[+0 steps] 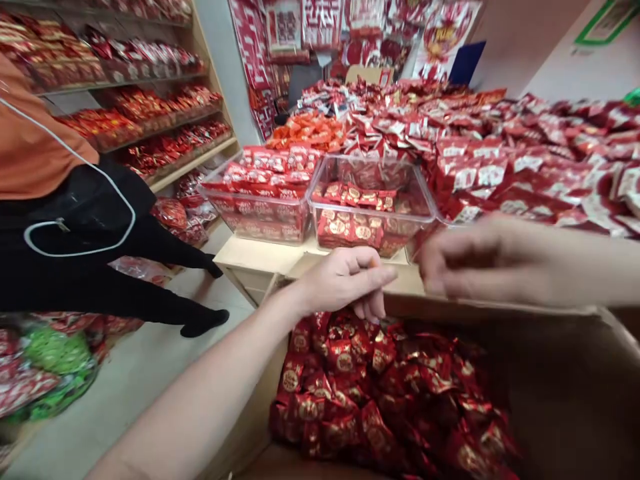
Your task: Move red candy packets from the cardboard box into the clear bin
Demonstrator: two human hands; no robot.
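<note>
My left hand point(347, 283) is over the near-left part of an open cardboard box point(555, 320), its fingers curled in and its thumb laid along them. Whether anything small is inside those fingers is hidden. To its right my right hand point(480, 260) hovers above the box's far edge, smeared by motion; its fingers look bent, and I cannot make out a thing in them. Below both hands, a heap of dark red, gold-printed wrapped sweets point(370, 393) fills the left and middle of the box. Beyond stands a clear plastic bin point(373, 213), partly filled with similar red packets.
Another clear bin point(260, 200) holds red packets on the same pale counter point(250, 257). Heaped red packets point(510, 160) cover the display behind. A person in an orange top point(40, 140) stands at left near stocked shelves point(180, 150). Bagged goods point(57, 353) lie on the floor.
</note>
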